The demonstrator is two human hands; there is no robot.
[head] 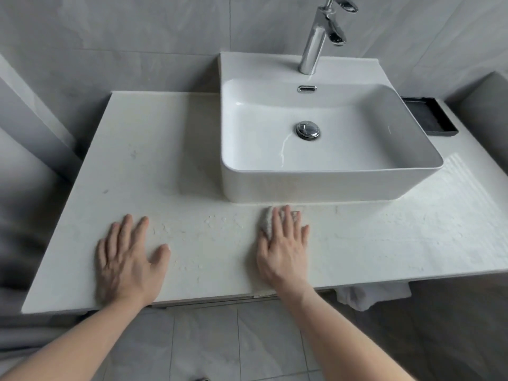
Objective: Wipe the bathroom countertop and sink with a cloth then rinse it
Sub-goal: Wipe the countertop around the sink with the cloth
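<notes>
Two bare arms reach in from the near edge, the left hand (129, 259) lying flat with straight fingers on the white surface (176, 171), the right hand (284, 248) pressing a small cloth (266, 221) flat just in front of the sink (324, 185).

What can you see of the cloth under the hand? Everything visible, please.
The cloth is a small, pale grey-white, nubbly-textured rag, mostly hidden. It lies flat on the white countertop, just in front of the sink's front wall. The right hand presses on it with straight, spread fingers; only its edges show past the fingertips and along the index-finger side. Whether it is wet cannot be told. The left hand does not touch it.
</notes>
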